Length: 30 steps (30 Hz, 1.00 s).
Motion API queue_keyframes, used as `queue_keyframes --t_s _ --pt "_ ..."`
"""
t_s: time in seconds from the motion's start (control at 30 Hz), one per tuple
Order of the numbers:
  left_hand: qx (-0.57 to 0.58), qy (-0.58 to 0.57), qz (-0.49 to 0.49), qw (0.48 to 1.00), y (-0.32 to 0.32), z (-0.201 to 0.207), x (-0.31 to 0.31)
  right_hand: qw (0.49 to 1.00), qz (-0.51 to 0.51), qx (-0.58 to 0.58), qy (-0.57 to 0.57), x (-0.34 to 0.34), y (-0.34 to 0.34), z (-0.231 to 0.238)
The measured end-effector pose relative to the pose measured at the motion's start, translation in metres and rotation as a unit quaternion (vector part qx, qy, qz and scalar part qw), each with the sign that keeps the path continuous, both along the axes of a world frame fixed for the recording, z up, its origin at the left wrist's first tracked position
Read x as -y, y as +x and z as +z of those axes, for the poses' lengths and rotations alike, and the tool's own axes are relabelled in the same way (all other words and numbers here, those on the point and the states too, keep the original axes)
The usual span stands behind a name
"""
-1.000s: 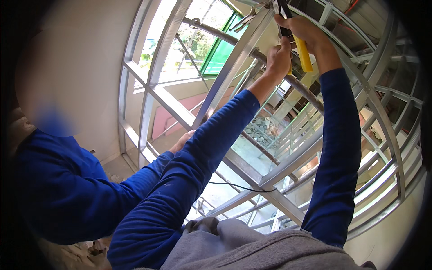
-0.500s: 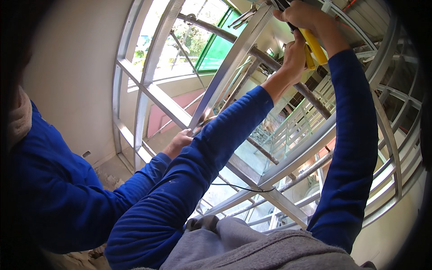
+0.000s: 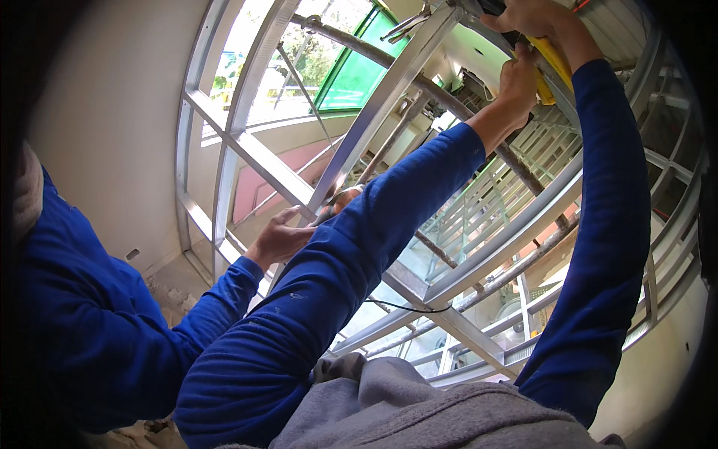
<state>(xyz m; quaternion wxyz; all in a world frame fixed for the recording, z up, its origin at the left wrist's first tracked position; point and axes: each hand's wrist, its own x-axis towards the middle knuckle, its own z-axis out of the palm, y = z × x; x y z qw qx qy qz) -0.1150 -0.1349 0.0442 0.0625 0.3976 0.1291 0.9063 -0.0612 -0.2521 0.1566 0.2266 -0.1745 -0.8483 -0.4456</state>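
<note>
High at the upper right, my right hand (image 3: 535, 19) is closed on a hand tool with yellow handles (image 3: 552, 60) and a dark head, held against the top of the metal framing. Just below it, my left hand (image 3: 516, 86) is raised with its fingers closed on the dark part of the same tool. What the tool's head touches is hidden behind my hands. A slanted metal stud (image 3: 385, 101) runs down from there to the left. Locking pliers (image 3: 406, 25) are clamped near the stud's top.
At left, a co-worker's hand (image 3: 280, 241) is beside the stud's lower part, next to a partly hidden orange and dark object (image 3: 344, 200). Scaffold pipes (image 3: 441, 97) cross behind the frame. A black cable (image 3: 407, 307) hangs below, near a metal cross-rail (image 3: 467, 337).
Both my hands and the yellow-handled tool have shifted right in the view. The co-worker's hand has come off the stud and opened, moving slightly left and down.
</note>
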Motion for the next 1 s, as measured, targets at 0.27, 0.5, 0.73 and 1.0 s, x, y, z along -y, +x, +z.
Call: queue_keyframes --t_s 0.27,0.5,0.73,1.0 --pt "-0.045 0.024 -0.073 0.996 0.002 0.001 0.013 1.0 -0.012 0.026 -0.001 0.003 -0.004 0.016" --pt "0.003 0.008 -0.017 1.0 0.002 -0.009 0.014 0.998 -0.006 0.04 -0.048 0.002 -0.012 0.011" --pt "0.017 0.042 -0.086 0.995 -0.005 -0.035 0.014 0.982 0.092 -0.002 -0.166 -0.011 -0.01 -0.011" --pt "0.11 0.039 -0.124 0.985 0.004 -0.026 0.023 0.977 0.132 -0.009 -0.168 -0.024 -0.023 -0.014"
